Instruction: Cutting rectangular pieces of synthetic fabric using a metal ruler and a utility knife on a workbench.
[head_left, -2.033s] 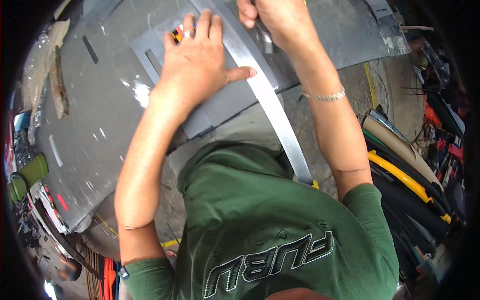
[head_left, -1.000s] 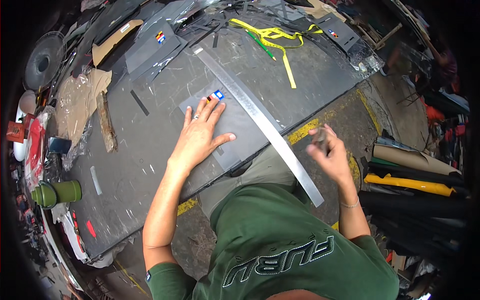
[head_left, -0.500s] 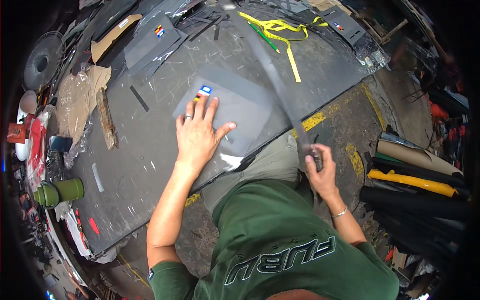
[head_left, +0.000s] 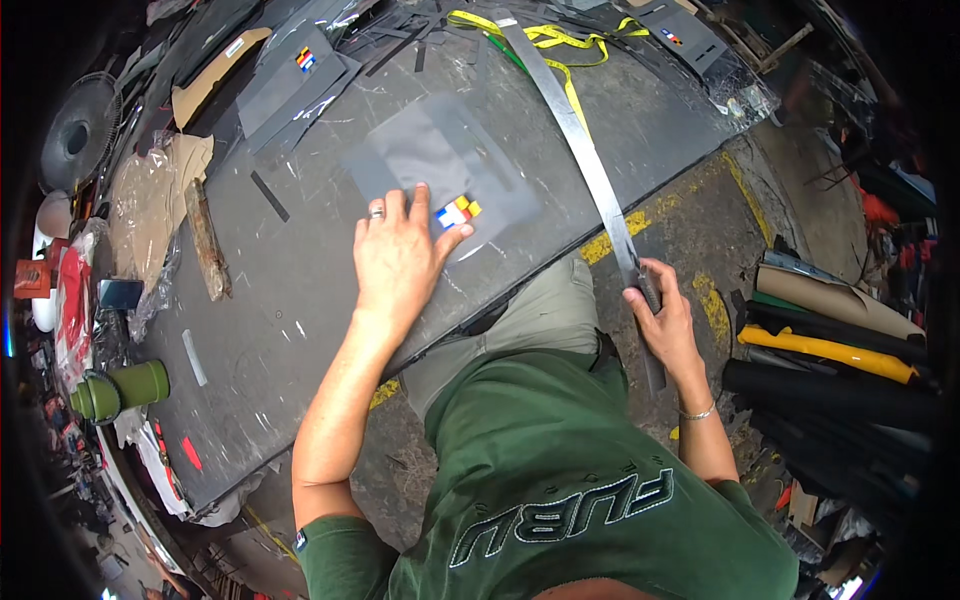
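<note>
Pressing flat on the grey sheet (head_left: 440,160), the left hand (head_left: 398,258) lay with its fingers spread and nothing closed inside them, the palm on the near edge of that sheet, probably to keep the thin piece from sliding on the smooth tabletop. A small coloured label (head_left: 457,212) on the sheet showed just beside the thumb. The sheet itself lay near the middle of the dark worktable (head_left: 290,300), a little toward the person's side.

Right of the sheet ran a long metal ruler (head_left: 580,150), slanting from the far side of the table down past its near edge. The right hand (head_left: 665,320) was closed around the ruler's lower end, off the table and over the floor, so the strip seemed to be carried by that end while its far part rested on the table. The ruler lay apart from the sheet, not across it.

Beyond the sheet, yellow tape (head_left: 550,40) crossed the far end of the ruler. Left of the sheet lay a strip of wood (head_left: 205,240) and crumpled plastic wrap (head_left: 150,205); farther left, at the table's edge, a green flask (head_left: 120,390). Right of the ruler, on the floor, rolls of material (head_left: 830,340) were stacked.
</note>
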